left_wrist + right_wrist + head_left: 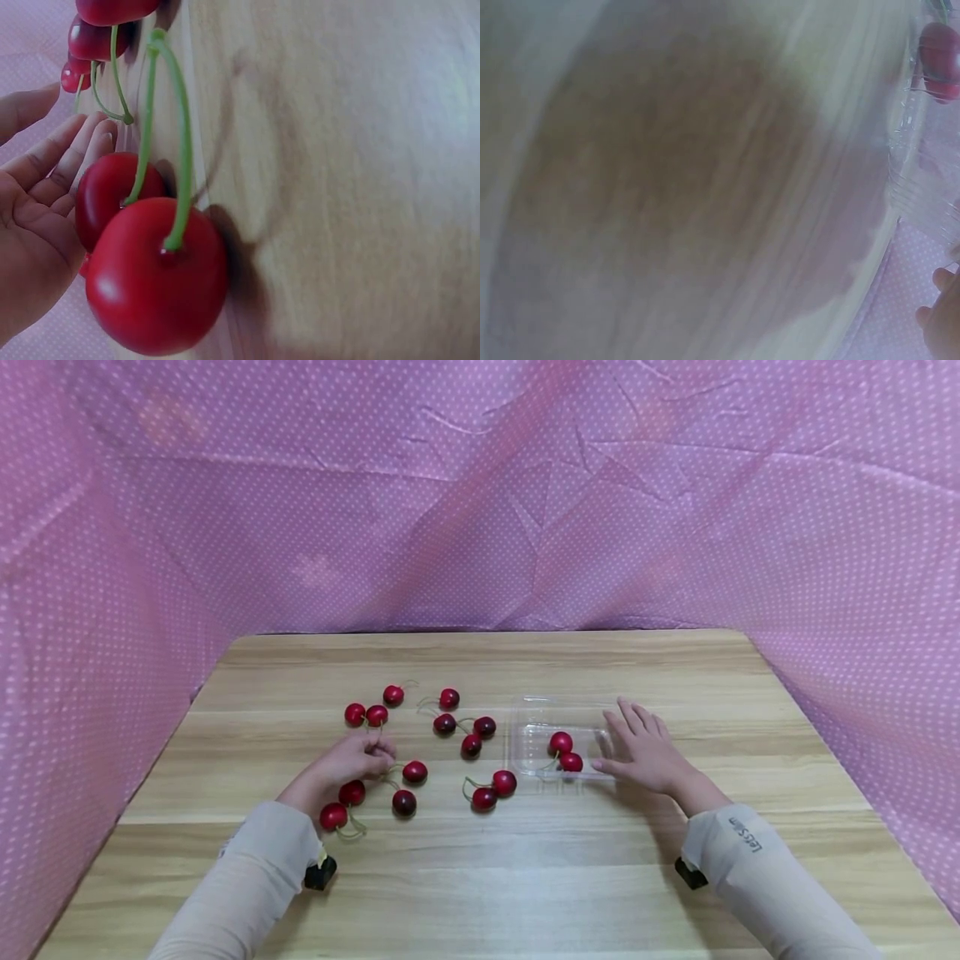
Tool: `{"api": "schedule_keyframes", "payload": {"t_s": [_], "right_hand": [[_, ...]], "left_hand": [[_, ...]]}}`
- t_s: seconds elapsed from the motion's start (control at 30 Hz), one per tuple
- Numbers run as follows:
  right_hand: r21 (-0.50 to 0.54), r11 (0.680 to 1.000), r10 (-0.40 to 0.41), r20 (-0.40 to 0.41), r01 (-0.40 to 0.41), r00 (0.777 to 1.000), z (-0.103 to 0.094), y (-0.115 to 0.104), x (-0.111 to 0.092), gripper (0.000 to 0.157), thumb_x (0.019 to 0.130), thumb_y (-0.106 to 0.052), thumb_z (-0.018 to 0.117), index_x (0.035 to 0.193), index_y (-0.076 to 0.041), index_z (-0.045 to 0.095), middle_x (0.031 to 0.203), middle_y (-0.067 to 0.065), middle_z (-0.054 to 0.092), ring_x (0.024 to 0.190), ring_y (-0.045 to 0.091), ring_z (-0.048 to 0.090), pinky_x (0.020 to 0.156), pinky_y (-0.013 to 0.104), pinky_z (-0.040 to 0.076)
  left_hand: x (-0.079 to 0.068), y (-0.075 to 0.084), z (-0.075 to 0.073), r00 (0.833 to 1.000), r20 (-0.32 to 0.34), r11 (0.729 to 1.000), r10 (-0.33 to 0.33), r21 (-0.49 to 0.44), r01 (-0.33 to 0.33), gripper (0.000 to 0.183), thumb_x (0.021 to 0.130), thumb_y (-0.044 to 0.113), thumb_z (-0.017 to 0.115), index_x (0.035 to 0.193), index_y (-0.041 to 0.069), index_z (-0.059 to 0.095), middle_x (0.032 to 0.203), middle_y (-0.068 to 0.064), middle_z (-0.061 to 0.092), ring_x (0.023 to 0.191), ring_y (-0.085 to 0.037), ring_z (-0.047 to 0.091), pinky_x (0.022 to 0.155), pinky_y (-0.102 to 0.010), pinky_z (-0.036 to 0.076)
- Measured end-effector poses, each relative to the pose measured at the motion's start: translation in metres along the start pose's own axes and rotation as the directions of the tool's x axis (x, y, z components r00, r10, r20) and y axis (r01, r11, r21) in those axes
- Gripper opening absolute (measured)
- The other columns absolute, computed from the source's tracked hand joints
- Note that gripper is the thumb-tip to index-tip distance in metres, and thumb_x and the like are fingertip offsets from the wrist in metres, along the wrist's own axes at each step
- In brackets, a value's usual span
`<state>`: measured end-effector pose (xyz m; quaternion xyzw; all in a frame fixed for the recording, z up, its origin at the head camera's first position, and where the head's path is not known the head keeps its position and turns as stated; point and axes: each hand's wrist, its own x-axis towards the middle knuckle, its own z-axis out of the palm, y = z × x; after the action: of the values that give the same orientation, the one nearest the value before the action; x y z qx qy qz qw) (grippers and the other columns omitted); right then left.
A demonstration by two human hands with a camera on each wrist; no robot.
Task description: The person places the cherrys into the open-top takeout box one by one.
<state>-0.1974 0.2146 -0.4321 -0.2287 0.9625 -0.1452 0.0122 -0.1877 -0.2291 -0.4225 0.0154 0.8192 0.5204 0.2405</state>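
Observation:
My left hand (347, 763) is low over the table among red cherries with green stems, its fingers loosely bent and holding nothing. Beside its wrist lies a joined pair of cherries (333, 817), which looms large in the left wrist view. Just right of its fingertips sits another cherry (415, 772), with a darker cherry (403, 803) below. My right hand (647, 750) has its fingers spread at the right side of a clear plastic container (517, 735). Inside that container rests a pair of cherries (561, 744). The right wrist view catches only part of this hand, near the container wall (922, 187).
Several more cherries (445, 724) are scattered over the back left of the wooden table (562, 877). A joined pair (504, 783) lies left of the container's front corner. Pink dotted cloth (480, 510) hangs around the back and sides.

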Motion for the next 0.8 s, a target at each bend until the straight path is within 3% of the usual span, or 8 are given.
{"api": "schedule_keyframes", "payload": {"t_s": [0.33,0.8], "right_hand": [[0.006,1.0,0.005,0.0,-0.005,1.0,0.0034,0.0026,0.0001,0.088,0.075,-0.06,0.05,0.135,-0.002,0.022,0.14,0.021,0.005,0.124,0.039,0.007,0.098,0.055,0.004],[0.026,1.0,0.014,0.005,-0.014,1.0,0.002,0.0017,-0.0007,0.088,0.075,-0.06,0.05,0.135,-0.003,0.021,0.141,0.02,0.004,0.125,0.039,0.006,0.099,0.054,0.003]], "left_hand": [[0.0038,-0.0044,0.0008,0.999,0.003,0.997,-0.047,0.056,0.047,0.025,0.082,0.01,0.056,0.104,-0.001,0.053,0.091,-0.01,0.052,0.081,-0.02,0.048,0.071,-0.028,0.042],[0.0076,-0.0044,0.0042,0.999,0.009,0.993,-0.034,0.116,0.033,0.017,0.081,0.006,0.055,0.097,0.001,0.054,0.085,-0.008,0.053,0.074,-0.019,0.048,0.063,-0.027,0.042]]}}
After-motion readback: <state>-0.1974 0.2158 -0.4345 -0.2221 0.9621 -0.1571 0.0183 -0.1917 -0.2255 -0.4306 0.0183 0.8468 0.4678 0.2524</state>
